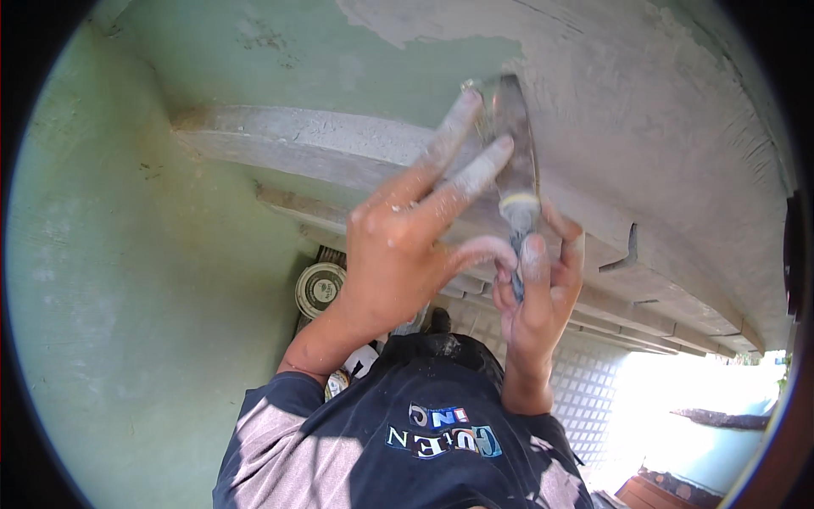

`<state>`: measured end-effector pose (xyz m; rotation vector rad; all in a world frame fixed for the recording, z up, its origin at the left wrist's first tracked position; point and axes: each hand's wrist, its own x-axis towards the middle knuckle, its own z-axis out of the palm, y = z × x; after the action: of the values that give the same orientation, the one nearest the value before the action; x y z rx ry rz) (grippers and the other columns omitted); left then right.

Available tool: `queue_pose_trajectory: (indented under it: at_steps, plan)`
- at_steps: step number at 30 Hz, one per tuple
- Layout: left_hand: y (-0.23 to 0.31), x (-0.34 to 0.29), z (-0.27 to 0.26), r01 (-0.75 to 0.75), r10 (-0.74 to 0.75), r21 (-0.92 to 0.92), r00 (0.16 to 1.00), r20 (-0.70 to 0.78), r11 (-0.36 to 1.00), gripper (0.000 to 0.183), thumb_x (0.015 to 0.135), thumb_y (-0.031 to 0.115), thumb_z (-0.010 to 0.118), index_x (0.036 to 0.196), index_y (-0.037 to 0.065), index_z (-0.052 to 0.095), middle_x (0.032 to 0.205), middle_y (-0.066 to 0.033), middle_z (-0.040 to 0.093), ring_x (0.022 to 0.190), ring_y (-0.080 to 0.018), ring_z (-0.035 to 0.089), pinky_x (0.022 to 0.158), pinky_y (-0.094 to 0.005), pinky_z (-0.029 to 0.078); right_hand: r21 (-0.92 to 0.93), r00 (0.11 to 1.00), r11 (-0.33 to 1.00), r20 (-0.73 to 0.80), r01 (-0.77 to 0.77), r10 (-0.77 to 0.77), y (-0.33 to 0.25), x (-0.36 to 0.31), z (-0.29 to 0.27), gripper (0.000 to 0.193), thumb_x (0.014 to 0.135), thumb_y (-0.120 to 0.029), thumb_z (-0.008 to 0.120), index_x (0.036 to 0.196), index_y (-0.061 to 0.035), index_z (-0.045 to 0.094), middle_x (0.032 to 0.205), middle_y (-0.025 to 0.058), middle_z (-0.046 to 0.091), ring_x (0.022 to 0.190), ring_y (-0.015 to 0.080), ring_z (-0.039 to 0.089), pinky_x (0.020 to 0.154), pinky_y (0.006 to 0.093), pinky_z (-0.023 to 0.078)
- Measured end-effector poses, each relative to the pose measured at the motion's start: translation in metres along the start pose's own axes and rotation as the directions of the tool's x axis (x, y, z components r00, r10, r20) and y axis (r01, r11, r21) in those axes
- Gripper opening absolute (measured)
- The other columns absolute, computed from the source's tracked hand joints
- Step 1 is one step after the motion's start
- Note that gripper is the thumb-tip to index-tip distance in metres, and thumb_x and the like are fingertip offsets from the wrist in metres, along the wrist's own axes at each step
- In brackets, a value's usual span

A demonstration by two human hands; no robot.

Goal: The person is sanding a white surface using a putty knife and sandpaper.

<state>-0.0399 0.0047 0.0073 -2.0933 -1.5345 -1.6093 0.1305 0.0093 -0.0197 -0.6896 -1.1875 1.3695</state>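
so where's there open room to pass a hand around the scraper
Room shows left of the left hand, before the green wall, and right of the scraper, before the grey coating. It's crowded at the scraper itself: the right hand grips its handle, the left fingers crowd its blade.

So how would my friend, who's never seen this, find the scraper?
Start at the dark shirt low in the picture, then go up its right side to the right hand. The scraper is what that hand grips by the handle, blade pointing up. Nothing beside it has its flat, shiny blade with a pale yellow band below.
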Motion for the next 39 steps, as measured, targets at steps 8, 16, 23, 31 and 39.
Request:
queue_pose_trajectory:
  at_steps: [8,16,23,31,39]
  plan:
    - [0.006,0.004,-0.003,0.032,-0.031,-0.028,0.998,0.055,0.999,0.089,0.060,0.028,0.092,0.144,0.024,0.064,0.161,-0.0066,0.048,0.119,-0.0328,0.069,0.091,-0.0388,0.060,0.018,0.998,1.000,-0.056,-0.007,0.008,0.003,-0.004,-0.002,0.039,0.107,-0.019,0.058,0.143,-0.0056,0.049,0.082,0.0060,0.063,0.052,0.0028,0.044,0.044,0.0177,0.029]
    - [0.004,-0.003,0.000,0.088,-0.087,-0.072,0.996,0.019,0.993,0.088,0.060,0.028,0.092,0.144,0.023,0.064,0.160,-0.0087,0.050,0.117,-0.0331,0.070,0.090,-0.0381,0.060,-0.125,0.994,0.992,-0.109,0.013,-0.026,0.000,-0.004,0.000,0.041,0.107,-0.022,0.058,0.144,-0.0059,0.048,0.077,0.0054,0.059,0.050,0.0024,0.041,0.043,0.0179,0.030]
    - [0.010,-0.009,0.007,0.077,-0.076,-0.015,0.993,0.094,0.997,0.082,0.062,0.033,0.092,0.139,0.018,0.068,0.159,-0.0092,0.050,0.112,-0.0316,0.072,0.087,-0.0363,0.060,-0.086,0.996,0.996,-0.080,0.023,-0.030,0.007,-0.008,-0.004,0.041,0.108,-0.021,0.057,0.145,-0.0064,0.047,0.075,0.0041,0.057,0.050,0.0027,0.041,0.044,0.0178,0.030]
    - [0.012,-0.006,-0.007,0.082,-0.081,-0.011,0.993,0.084,0.997,0.081,0.063,0.033,0.091,0.140,0.019,0.068,0.159,-0.0087,0.050,0.106,-0.0313,0.073,0.085,-0.0361,0.060,0.022,0.996,0.998,-0.070,-0.055,0.057,-0.005,-0.011,0.005,0.039,0.108,-0.018,0.056,0.144,-0.0067,0.048,0.074,0.0035,0.057,0.049,0.0024,0.040,0.044,0.0181,0.029]
    - [0.004,0.006,-0.008,-0.002,-0.003,0.082,0.998,0.059,0.997,0.088,0.062,0.031,0.092,0.144,0.020,0.063,0.162,-0.0095,0.047,0.105,-0.0333,0.072,0.082,-0.0394,0.060,-0.019,0.996,0.999,-0.074,-0.048,0.047,-0.008,0.001,0.006,0.038,0.104,-0.010,0.061,0.140,-0.0024,0.055,0.092,0.0043,0.066,0.059,0.0023,0.046,0.050,0.0185,0.034]
